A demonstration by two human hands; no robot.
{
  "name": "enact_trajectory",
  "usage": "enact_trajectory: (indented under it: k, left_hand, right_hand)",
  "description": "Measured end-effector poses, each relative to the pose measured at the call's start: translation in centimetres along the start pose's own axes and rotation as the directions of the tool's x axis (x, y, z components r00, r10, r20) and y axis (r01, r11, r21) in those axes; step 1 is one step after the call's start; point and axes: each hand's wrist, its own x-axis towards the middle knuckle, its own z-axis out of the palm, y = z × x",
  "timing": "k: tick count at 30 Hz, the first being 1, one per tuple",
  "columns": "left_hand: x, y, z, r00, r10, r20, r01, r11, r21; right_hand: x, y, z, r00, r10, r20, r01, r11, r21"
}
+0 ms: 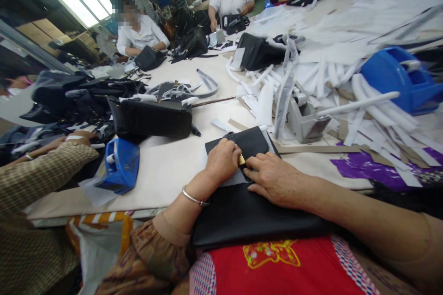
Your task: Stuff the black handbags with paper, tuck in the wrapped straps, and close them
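Note:
A black bag (256, 221) lies against the red apron at the table's edge, its flap (254, 142) folded out on the tabletop. My left hand (223, 159), with a silver bangle at the wrist, is closed around a small gold clasp (241, 158) on the flap. My right hand (273, 177) rests just right of the clasp, fingers bent and slightly apart, fingertips touching the black material near the clasp's lower end. The underside of the clasp is hidden by my hands.
Blue tape dispensers stand at the left (129, 166) and right (398, 78); a grey dispenser (304, 122) is beyond my right hand. A black bag (152, 117) and white strips (377, 101) lie ahead. A co-worker's arm (62, 161) reaches in from the left. Other people work across the table.

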Motion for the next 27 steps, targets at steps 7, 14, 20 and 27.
enact_trajectory:
  k: [7,14,20,27]
  left_hand:
    - [-0.7,-0.9,-0.9,0.998,0.066,0.01,-0.063,0.987,-0.147]
    - [-1.7,-1.9,-1.5,0.987,0.16,-0.037,-0.164,0.971,-0.176]
    - [-0.5,-1.8,-1.3,0.981,0.193,0.023,-0.189,0.975,-0.113]
    - [0.4,-1.1,-1.3,0.986,0.151,0.073,-0.147,0.988,-0.052]
  right_hand:
    - [0.0,0.0,0.0,1.0,0.002,0.025,-0.002,1.0,0.009]
    - [-0.1,0.0,-0.2,0.999,-0.001,0.039,0.001,1.0,-0.001]
    - [-0.1,0.1,0.1,1.0,-0.012,0.019,0.012,1.0,-0.006]
    - [0.0,0.1,0.4,1.0,-0.006,0.016,0.006,1.0,-0.002]
